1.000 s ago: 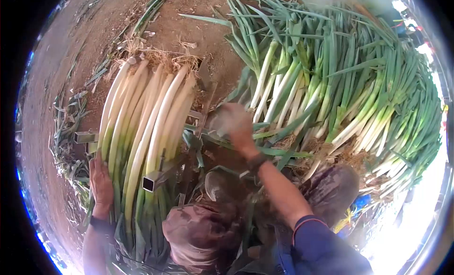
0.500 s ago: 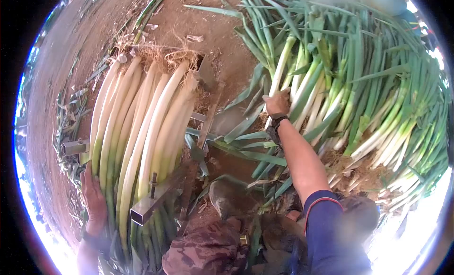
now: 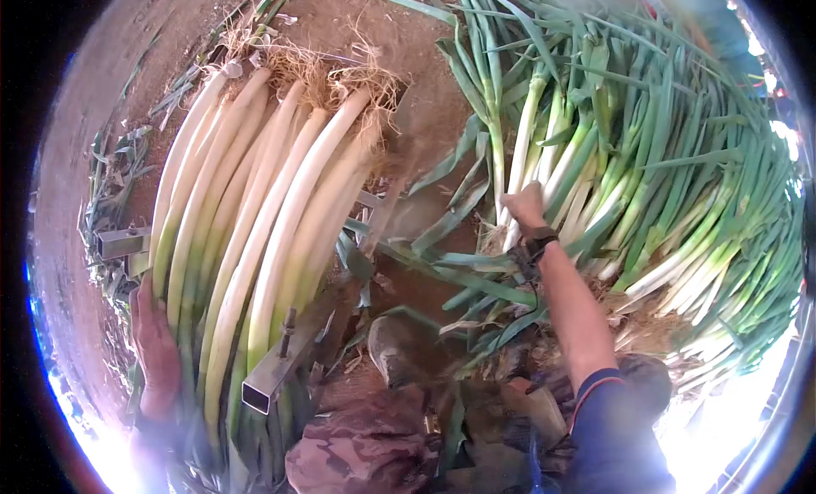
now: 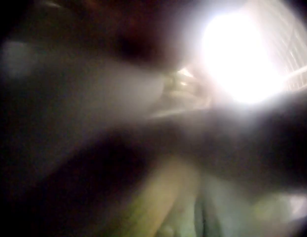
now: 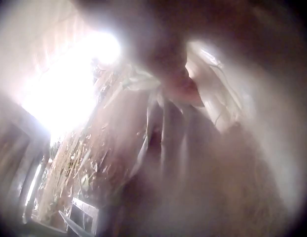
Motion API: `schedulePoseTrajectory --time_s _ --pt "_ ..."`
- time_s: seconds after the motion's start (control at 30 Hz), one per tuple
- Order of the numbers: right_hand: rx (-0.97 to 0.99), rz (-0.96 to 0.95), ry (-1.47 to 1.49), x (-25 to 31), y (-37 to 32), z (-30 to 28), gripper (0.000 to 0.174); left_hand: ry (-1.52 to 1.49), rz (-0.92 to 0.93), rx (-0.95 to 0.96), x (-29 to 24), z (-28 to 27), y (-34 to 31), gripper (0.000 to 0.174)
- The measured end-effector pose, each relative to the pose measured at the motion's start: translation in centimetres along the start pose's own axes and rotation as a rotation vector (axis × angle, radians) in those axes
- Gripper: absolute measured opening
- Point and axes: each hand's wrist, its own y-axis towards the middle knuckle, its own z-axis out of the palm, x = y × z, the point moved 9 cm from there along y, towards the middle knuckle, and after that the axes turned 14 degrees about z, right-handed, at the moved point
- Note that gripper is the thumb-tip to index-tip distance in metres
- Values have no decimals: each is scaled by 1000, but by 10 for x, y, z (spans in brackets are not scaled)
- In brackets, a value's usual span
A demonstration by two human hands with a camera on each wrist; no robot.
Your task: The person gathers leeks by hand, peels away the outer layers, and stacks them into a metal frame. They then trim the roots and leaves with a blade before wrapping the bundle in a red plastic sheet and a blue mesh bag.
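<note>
A bundle of long white-stemmed green onions (image 3: 255, 205) lies across a metal frame, roots at the far end. My left hand (image 3: 157, 349) rests along the bundle's left side with fingers extended; the left wrist view is dark and blurred. Over on the right is a large pile of green onions (image 3: 654, 154). At its near left edge my right hand (image 3: 527, 209) has its fingers curled round a white stem (image 3: 526, 128). In the right wrist view a fingertip (image 5: 188, 91) lies against pale stems (image 5: 213, 89).
Square metal tube ends stand at the bundle's left (image 3: 123, 242) and near side (image 3: 276, 379), the near one with an upright bolt. Loose green leaves (image 3: 484, 281) lie on the soil between bundle and pile. A shoe (image 3: 391, 349) and camouflage-clad knees (image 3: 365, 443) are close by.
My right hand has moved from beside the frame rightward to the pile and taken hold of a stem there. My left hand has stayed along the bundle's side.
</note>
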Motion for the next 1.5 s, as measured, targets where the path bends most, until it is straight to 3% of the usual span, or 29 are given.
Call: schedulePoseTrajectory --time_s 0.13,0.17,0.2,0.3,0.4,0.47,0.5,0.53,0.6,0.63,0.67,0.73,0.77,0.8,0.87,0.93,0.97,1.0,1.07,1.1,1.13,1.2,1.23,1.27,1.3,1.4,1.47,1.5 --pt "-83 4 -113 4 -26 13 63 16 -9 12 5 2 1 41" --pt "-187 -67 -257 11 -30 16 63 22 -4 9 6 2 1 41" --pt "-85 6 -211 20 -45 17 62 12 -3 14 7 2 0 41" --pt "-148 31 -187 25 -56 14 65 45 17 9 7 5 -2 41" --pt "-59 149 -22 22 -56 8 64 21 -20 20 5 2 -1 41" --pt "241 100 332 37 -51 12 60 -50 -68 30 9 0 -1 41" --pt "121 110 366 48 -48 -2 51 -36 -32 19 9 1 -1 41" --pt "404 183 364 46 -49 -6 44 -21 4 7 8 0 -2 41" --pt "739 -298 657 56 -26 -7 38 -111 -14 1 10 0 -1 40" --pt "626 -255 366 112 -100 -74 30 -38 20 -18 13 1 -2 40" --pt "651 -159 484 89 -72 -73 28 36 54 -35 13 0 -3 40" --pt "756 263 782 112 -108 -90 38 17 54 -26 11 -3 -1 41" --pt "705 141 598 95 -109 -96 50 -4 52 -11 8 -3 0 42" --pt "867 187 619 86 -129 -80 60 -4 64 -15 6 -3 2 42" --pt "589 185 333 39 -125 -51 66 -40 21 41 13 0 3 44" --pt "501 112 680 35 -140 -33 45 -52 63 29 14 -4 9 45" --pt "488 0 460 41 -153 -59 45 -74 93 48 14 -6 5 46" --pt "487 -4 468 47 -160 -79 45 -68 97 43 9 -16 3 46" --pt "704 189 563 58 -160 -103 39 -42 100 95 -3 -31 -2 49" --pt "876 255 746 73 -181 -115 36 -21 144 97 4 -34 -7 54" --pt "875 244 754 81 -213 -141 36 -15 148 87 -6 -50 -13 54" --pt "649 -265 38 87 -301 -186 35 -100 155 272 -34 -74 -34 56" --pt "392 -563 59 42 -276 -155 49 -175 154 274 -34 -82 -44 56" --pt "635 -22 166 34 -310 -157 42 -167 156 275 -48 -97 -53 56" --pt "748 54 482 -6 -305 -118 40 -171 108 328 -68 -111 -64 55" --pt "573 63 219 -35 -384 -134 33 -240 121 363 -102 -141 -97 56" --pt "865 -11 334 -48 -418 -114 27 -184 209 355 -162 -157 -118 59" --pt "895 76 315 -68 -425 -102 23 -155 249 404 -193 -156 -131 64"
